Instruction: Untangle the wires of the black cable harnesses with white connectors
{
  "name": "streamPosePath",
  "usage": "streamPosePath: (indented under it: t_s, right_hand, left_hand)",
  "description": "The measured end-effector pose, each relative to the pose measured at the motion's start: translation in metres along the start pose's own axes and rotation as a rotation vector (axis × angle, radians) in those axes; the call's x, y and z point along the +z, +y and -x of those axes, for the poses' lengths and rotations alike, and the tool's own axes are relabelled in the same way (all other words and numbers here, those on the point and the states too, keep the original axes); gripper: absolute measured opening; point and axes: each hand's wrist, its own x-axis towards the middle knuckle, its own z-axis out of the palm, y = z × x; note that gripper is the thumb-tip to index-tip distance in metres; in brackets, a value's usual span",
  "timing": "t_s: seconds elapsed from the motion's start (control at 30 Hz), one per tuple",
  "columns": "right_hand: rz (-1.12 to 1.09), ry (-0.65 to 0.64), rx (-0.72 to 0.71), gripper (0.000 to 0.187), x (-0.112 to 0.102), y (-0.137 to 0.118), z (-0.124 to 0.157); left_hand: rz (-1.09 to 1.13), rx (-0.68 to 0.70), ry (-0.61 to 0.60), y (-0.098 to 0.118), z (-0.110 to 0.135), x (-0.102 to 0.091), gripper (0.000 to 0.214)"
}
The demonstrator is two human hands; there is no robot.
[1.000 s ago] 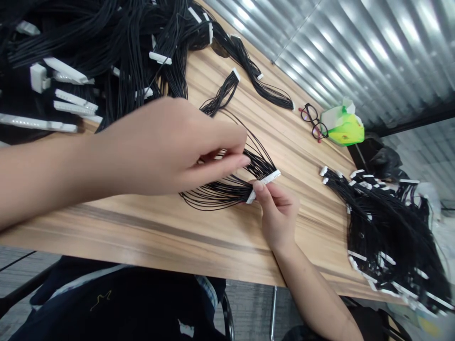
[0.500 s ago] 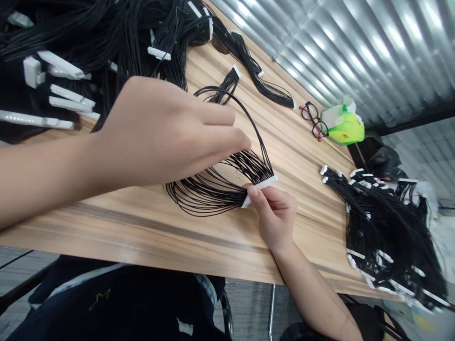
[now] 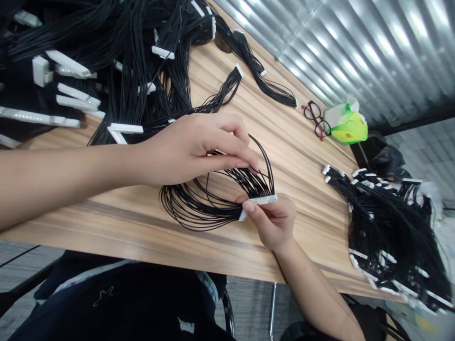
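Note:
A looped black wire harness [image 3: 192, 203] hangs over the wooden table, with a white connector [image 3: 267, 199] on its upper end. A second white connector [image 3: 242, 216] sits just below, partly covered by fingers. My right hand [image 3: 275, 220] is closed around both connectors, its thumb pressed on top. From the left, my left hand [image 3: 209, 149] reaches across the loop. Its thumb and forefinger pinch black wires above the upper connector; which strands they hold is too fine to tell.
Piles of black wire harnesses with white connectors cover the upper left [image 3: 138, 38] and the right side [image 3: 394, 227] of the table [image 3: 170, 248]. Glasses [image 3: 317, 121] and a green-and-white packet [image 3: 348, 124] lie near the corrugated metal wall [image 3: 355, 42].
My left hand has come down and turned, with thumb and forefinger now showing at the wires above the connector. The held connectors have dropped slightly, and the upper one lies flatter.

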Motion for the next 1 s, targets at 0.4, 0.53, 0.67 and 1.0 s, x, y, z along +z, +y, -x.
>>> streamPosePath:
  t_s: [0.4,0.53,0.67,1.0]
  right_hand:
    - [-0.076,0.164,0.302,0.041,-0.003,0.008,0.000]
    - [-0.128,0.169,0.348,0.041,-0.003,0.011,0.002]
    - [-0.071,0.166,0.380,0.049,-0.002,0.008,0.001]
    - [-0.063,0.051,0.380,0.053,0.000,0.000,-0.002]
  left_hand:
    - [-0.318,0.127,0.072,0.014,0.009,0.001,0.011]
    - [-0.487,0.117,-0.028,0.017,0.013,0.004,0.020]
    - [-0.590,0.111,-0.150,0.020,0.007,0.001,0.041]
    - [-0.422,0.142,-0.229,0.017,-0.003,-0.010,0.033]
